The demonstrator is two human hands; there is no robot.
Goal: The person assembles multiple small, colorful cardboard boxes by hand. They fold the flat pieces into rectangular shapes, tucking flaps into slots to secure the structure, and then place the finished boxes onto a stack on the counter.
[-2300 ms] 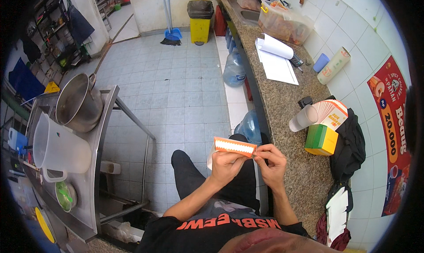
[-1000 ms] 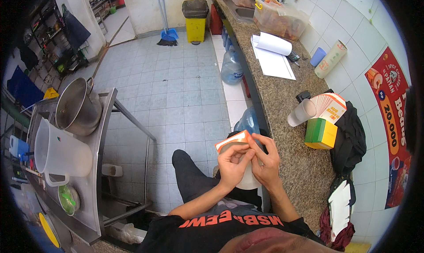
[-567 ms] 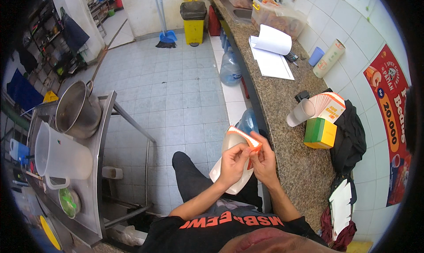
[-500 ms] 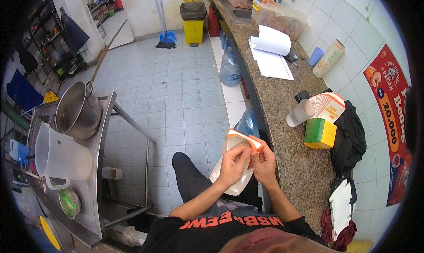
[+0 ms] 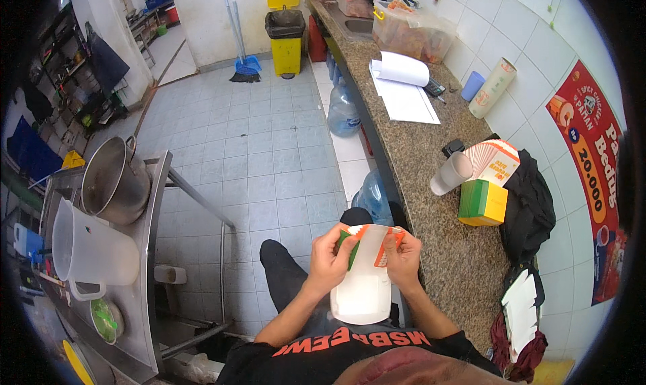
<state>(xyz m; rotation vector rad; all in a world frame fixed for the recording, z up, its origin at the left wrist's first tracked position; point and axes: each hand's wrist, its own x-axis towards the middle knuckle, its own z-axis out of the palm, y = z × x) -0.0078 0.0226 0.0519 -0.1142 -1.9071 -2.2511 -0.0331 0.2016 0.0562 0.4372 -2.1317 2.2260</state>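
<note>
A paper food carton [image 5: 362,285], white inside with orange and green printed flaps, hangs between my hands above my lap. My left hand [image 5: 327,258] pinches its green-and-orange edge. On the opposite edge, my right hand [image 5: 402,258] grips the orange printed flap. The carton is spread, its plain inner face toward me and its lower end near my shirt. On the counter to the right, a fanned row of similar cartons [image 5: 496,162] lies beside a translucent plastic cup [image 5: 451,173] and a green-and-yellow box [image 5: 482,202].
The granite counter [image 5: 420,176] runs along my right, carrying papers [image 5: 407,99], a blue cup [image 5: 473,86] and a food tub [image 5: 412,34]. Water jugs [image 5: 374,198] stand under it. At left, a steel table [image 5: 145,271] holds a pot [image 5: 116,181] and a plastic pitcher [image 5: 101,250].
My hands have moved apart and slightly down. The carton, gathered at its orange edge before, is now spread between them with its white inside showing.
</note>
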